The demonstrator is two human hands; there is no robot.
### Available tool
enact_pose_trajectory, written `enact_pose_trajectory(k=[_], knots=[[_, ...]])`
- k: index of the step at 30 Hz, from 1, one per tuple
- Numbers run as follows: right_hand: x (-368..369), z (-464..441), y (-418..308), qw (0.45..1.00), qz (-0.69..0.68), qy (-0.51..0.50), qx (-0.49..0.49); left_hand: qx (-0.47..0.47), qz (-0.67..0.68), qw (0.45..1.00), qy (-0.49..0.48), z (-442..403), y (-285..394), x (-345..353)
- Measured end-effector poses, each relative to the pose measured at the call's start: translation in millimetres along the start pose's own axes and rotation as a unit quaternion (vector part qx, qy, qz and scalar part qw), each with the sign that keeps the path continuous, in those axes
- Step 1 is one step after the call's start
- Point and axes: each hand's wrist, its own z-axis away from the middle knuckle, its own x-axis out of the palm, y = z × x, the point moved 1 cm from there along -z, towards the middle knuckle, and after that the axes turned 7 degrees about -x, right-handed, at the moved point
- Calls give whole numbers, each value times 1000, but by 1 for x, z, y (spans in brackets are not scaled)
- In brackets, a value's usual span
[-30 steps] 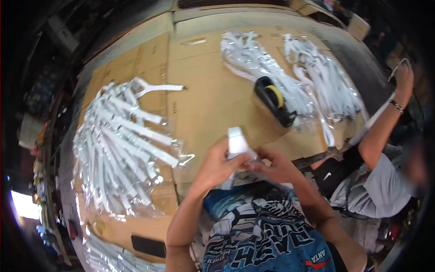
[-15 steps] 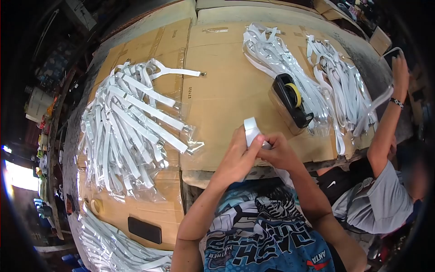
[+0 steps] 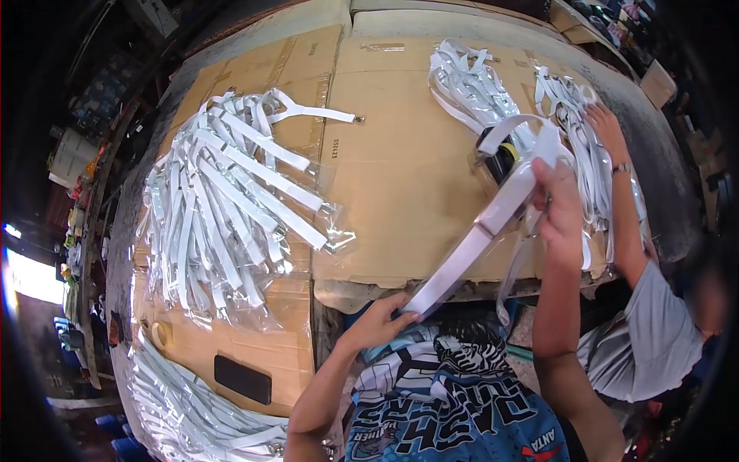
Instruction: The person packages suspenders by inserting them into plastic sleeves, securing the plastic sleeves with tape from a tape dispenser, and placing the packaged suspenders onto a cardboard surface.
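A pair of white elastic suspenders (image 3: 485,229) is stretched slantwise in front of me, with loose straps looping at its upper end. My right hand (image 3: 560,196) is raised and closed around that upper part. Low by my shirt, my left hand (image 3: 381,319) pinches the other end of the strap. Behind the raised straps, a black tape dispenser (image 3: 496,163) with a yellow roll is partly hidden. To the left, a fanned pile of white suspenders (image 3: 223,200) in clear plastic lies on the cardboard (image 3: 385,154).
Two more bundles, the middle suspenders (image 3: 466,85) and right suspenders (image 3: 593,165), lie at the right; a co-worker's hand (image 3: 608,131) touches the right one. Near left are a phone (image 3: 242,379), a tape roll (image 3: 162,333) and another row of suspenders (image 3: 192,404).
My hands have moved apart, the right one up and right, the left one down, drawing the folded strap out long. The co-worker's hand has come left and down onto the right bundle.
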Motion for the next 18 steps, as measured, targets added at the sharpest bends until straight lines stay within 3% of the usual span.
enact_pose_trajectory(k=[4, 6, 8, 12, 15, 16, 18], knots=[[-33, -7, 1, 999, -33, -20, -8, -25, -26, 998, 59, 63, 54, -34], [-31, -4, 9, 998, 41, -23, 34, -123, -21, 992, 35, 94, 82, -43], [-24, 3, 26, 991, 113, -15, 72, -180, -24, 983, -22, 113, 82, -41], [-4, 16, 59, 963, 133, -175, 159, -251, -112, 957, -92, 117, 26, -18], [9, 31, 88, 946, 107, -226, 206, -188, -203, 961, 20, 95, 21, -7], [13, 33, 90, 942, 102, -236, 217, -203, -110, 971, 56, 78, 37, -8], [23, 37, 95, 932, 91, -258, 238, -46, 15, 986, 161, 33, 26, -10]])
